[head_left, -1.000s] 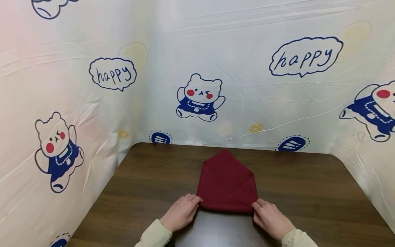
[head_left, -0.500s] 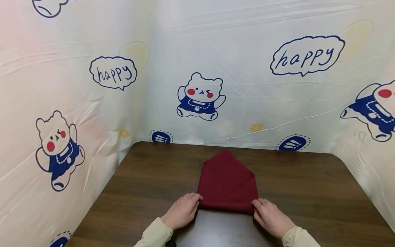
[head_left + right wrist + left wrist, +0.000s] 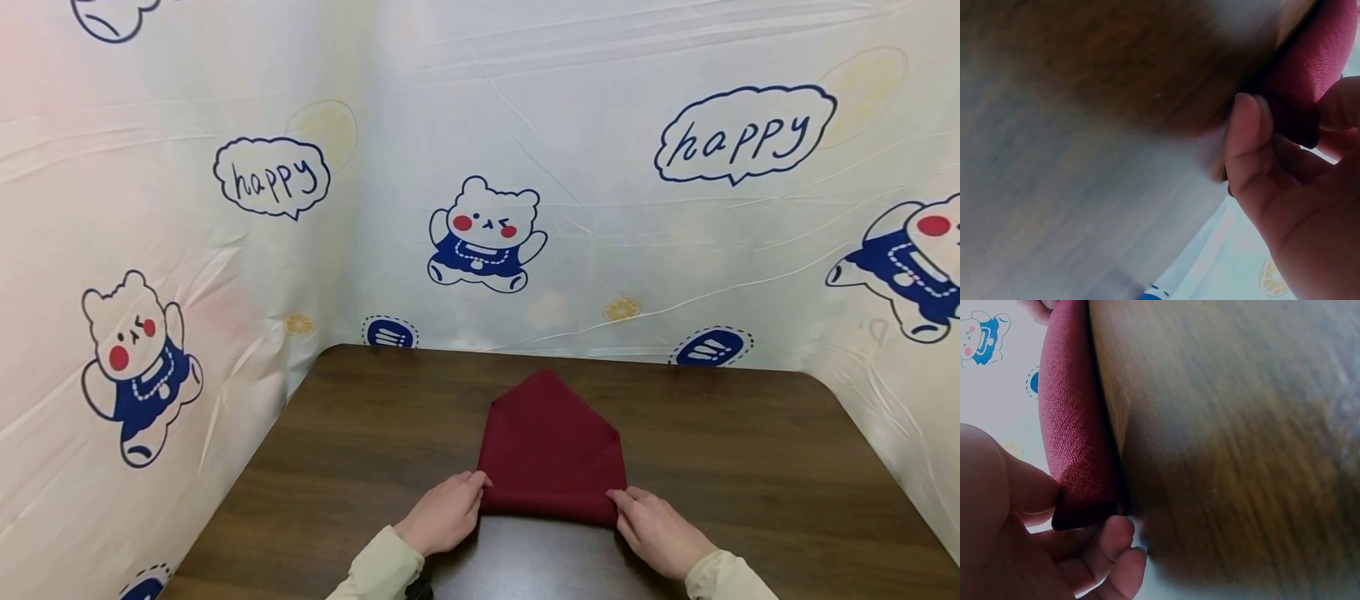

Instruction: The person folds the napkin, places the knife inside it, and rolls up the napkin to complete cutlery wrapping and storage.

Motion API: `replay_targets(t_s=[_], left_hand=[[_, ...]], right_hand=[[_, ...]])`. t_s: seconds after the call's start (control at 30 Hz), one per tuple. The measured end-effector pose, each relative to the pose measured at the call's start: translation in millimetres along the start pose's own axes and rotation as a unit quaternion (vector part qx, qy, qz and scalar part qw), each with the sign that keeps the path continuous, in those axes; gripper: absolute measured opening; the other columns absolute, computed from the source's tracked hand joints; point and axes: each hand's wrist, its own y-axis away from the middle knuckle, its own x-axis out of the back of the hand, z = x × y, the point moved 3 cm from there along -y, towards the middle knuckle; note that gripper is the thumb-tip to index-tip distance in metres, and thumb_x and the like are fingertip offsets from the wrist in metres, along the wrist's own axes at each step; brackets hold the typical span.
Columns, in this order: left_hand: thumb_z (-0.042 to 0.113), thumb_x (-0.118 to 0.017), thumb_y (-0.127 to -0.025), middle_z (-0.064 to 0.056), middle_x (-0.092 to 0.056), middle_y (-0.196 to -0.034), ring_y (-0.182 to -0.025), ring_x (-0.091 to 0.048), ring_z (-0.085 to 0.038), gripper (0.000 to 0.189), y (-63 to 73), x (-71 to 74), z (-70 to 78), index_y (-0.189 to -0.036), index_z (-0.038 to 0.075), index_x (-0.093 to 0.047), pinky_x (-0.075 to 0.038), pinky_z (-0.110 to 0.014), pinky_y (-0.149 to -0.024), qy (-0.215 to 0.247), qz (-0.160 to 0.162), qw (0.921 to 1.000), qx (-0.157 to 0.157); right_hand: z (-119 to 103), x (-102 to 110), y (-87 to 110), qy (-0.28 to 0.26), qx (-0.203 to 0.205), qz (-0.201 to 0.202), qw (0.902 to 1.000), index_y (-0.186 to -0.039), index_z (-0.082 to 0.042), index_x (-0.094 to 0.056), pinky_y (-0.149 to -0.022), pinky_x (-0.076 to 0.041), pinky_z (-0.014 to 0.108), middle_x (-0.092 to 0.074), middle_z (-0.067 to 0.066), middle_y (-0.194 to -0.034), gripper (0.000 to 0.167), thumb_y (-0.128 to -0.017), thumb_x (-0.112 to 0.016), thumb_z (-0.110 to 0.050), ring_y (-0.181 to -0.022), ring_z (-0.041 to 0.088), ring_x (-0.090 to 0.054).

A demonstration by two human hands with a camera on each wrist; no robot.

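A dark red cloth napkin (image 3: pixel 551 446) lies on the table in the head view, with a pointed far end and folded sides. Its near edge is turned into a thick roll (image 3: pixel 1079 419). My left hand (image 3: pixel 444 512) pinches the left end of this roll between thumb and fingers. At the right end, my right hand (image 3: pixel 662 532) pinches the roll in the same way. In the right wrist view the rolled end of the napkin (image 3: pixel 1300 78) sits between thumb and fingers. The underside of the cloth is hidden.
The brown wooden table (image 3: pixel 360 433) has rounded far corners. A pale curtain (image 3: pixel 480 100) printed with bears and "happy" bubbles hangs behind it and at both sides. Light sleeves (image 3: pixel 382 567) cover both wrists.
The napkin's far tip has come slightly nearer to me, and the roll at its near edge looks a little thicker. Both hands stay at its ends, barely shifted.
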Motion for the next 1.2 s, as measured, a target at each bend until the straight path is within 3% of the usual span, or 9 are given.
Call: replay_targets(t_s=[0.2, 0.37, 0.7, 1.07, 1.2], left_hand=[[0.011, -0.046, -0.096, 0.004, -0.063, -0.086, -0.081, -0.062, -0.011, 0.019, -0.2, 2.1, 3.3, -0.105, 0.012, -0.063, -0.05, -0.029, -0.068, 0.002, -0.006, 0.9997, 0.022], [0.013, -0.051, -0.095, 0.003, -0.063, -0.083, -0.079, -0.063, -0.013, 0.014, 0.9, 4.6, 5.0, -0.099, 0.012, -0.064, -0.051, -0.029, -0.065, -0.032, 0.029, 0.999, 0.015], [0.018, -0.053, -0.096, 0.004, -0.062, -0.084, -0.074, -0.06, -0.01, 0.012, 1.7, 4.9, 4.3, -0.096, 0.015, -0.065, -0.049, -0.028, -0.063, -0.029, 0.049, 0.9981, 0.023], [0.02, -0.06, -0.093, 0.002, -0.051, -0.08, -0.061, -0.051, -0.011, 0.006, 2.5, 5.3, 2.7, -0.091, 0.014, -0.061, -0.042, -0.026, -0.054, -0.063, 0.084, 0.9943, 0.02], [0.019, -0.061, -0.092, 0.002, -0.052, -0.081, -0.061, -0.053, -0.012, 0.005, 2.9, 5.7, 2.8, -0.091, 0.015, -0.06, -0.043, -0.026, -0.054, -0.063, 0.092, 0.9936, 0.018]], right_hand=[[1.3, -1.9, 1.3, -0.003, -0.007, -0.009, 0.9999, -0.111, -0.005, -0.067, -0.076, -0.054, 0.034, -0.068, 0.002, -0.098, 0.026, -0.087, -0.059, -0.006, -0.089, 0.019, -0.068], [1.5, -1.8, 1.1, -0.003, -0.017, -0.023, 0.9996, -0.115, -0.006, -0.066, -0.074, -0.053, 0.034, -0.066, 0.001, -0.095, 0.028, -0.089, -0.06, -0.008, -0.085, 0.019, -0.066], [3.7, -3.8, 1.6, 0.017, -0.004, 0.016, 0.9997, -0.113, -0.008, -0.068, -0.065, -0.049, 0.029, -0.054, -0.007, -0.079, 0.028, -0.085, -0.063, -0.009, -0.069, 0.01, -0.055], [-4.4, -2.0, -2.9, 0.056, -0.032, 0.012, 0.9978, -0.11, -0.01, -0.069, -0.072, -0.052, 0.035, -0.062, 0.002, -0.079, 0.026, -0.085, -0.065, -0.01, -0.075, 0.021, -0.062], [-7.2, 0.9, -2.0, 0.076, -0.039, 0.034, 0.9957, -0.105, -0.012, -0.069, -0.068, -0.051, 0.035, -0.06, 0.002, -0.074, 0.022, -0.083, -0.068, -0.011, -0.072, 0.022, -0.06]])
